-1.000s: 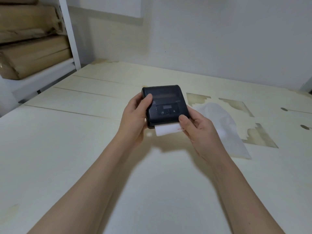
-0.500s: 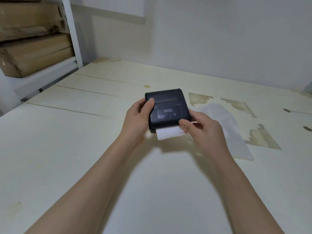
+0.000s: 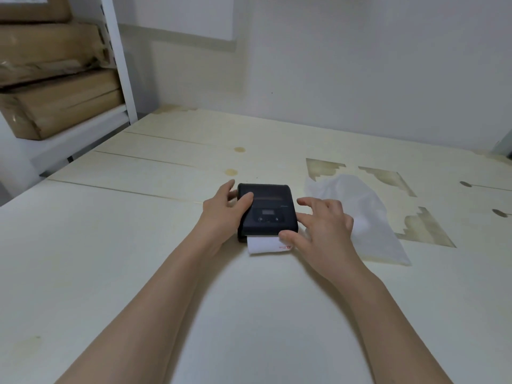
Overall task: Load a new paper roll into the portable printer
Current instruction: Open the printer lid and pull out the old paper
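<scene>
The black portable printer (image 3: 270, 206) lies flat on the pale wooden table (image 3: 133, 245), lid closed. A short strip of white paper (image 3: 263, 245) with a small red mark sticks out of its near edge. My left hand (image 3: 221, 214) clasps the printer's left side, thumb lying on the lid and fingers along the far left corner. My right hand (image 3: 324, 228) hovers at the printer's right side with fingers spread. Its thumb touches the near right corner beside the paper strip.
A crumpled clear plastic bag (image 3: 368, 217) lies on the table just right of my right hand. Brown cardboard boxes (image 3: 55, 106) sit on a white shelf rack (image 3: 119, 59) at the left. A white wall runs along the table's far edge.
The printer has come down from mid-air and now rests on the table. My right hand let go of its corner and spread its fingers; my left hand loosened.
</scene>
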The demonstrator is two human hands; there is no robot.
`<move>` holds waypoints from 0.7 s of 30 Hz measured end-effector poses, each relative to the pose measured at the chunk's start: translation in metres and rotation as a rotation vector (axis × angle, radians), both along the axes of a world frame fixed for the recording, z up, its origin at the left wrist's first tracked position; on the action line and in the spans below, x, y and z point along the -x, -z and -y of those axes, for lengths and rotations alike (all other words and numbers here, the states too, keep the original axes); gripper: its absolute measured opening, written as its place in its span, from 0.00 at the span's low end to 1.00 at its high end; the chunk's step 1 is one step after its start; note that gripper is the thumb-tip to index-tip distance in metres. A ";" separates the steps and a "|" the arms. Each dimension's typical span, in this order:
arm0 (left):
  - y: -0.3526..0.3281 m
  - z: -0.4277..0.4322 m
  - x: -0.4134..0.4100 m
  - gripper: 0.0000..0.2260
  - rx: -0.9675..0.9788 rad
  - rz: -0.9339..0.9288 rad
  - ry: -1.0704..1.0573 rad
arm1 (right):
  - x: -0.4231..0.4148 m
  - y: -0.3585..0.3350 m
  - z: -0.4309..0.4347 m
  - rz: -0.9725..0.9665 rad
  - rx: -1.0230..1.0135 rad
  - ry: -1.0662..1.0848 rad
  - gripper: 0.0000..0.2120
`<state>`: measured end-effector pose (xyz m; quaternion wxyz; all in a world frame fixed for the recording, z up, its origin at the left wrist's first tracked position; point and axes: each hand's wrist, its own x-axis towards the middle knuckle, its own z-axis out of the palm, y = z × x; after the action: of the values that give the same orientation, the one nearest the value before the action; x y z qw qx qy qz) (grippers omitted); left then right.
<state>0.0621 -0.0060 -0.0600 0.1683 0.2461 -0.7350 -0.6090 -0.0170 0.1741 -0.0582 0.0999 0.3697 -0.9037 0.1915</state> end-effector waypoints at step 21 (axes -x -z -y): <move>-0.011 0.031 -0.019 0.28 0.078 -0.019 0.265 | -0.019 -0.042 0.007 0.291 -0.069 -0.089 0.38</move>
<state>0.0809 -0.0367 -0.0488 0.1029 0.1344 -0.7825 -0.5992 0.0020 0.1669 -0.0161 -0.0533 0.3807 -0.8975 0.2160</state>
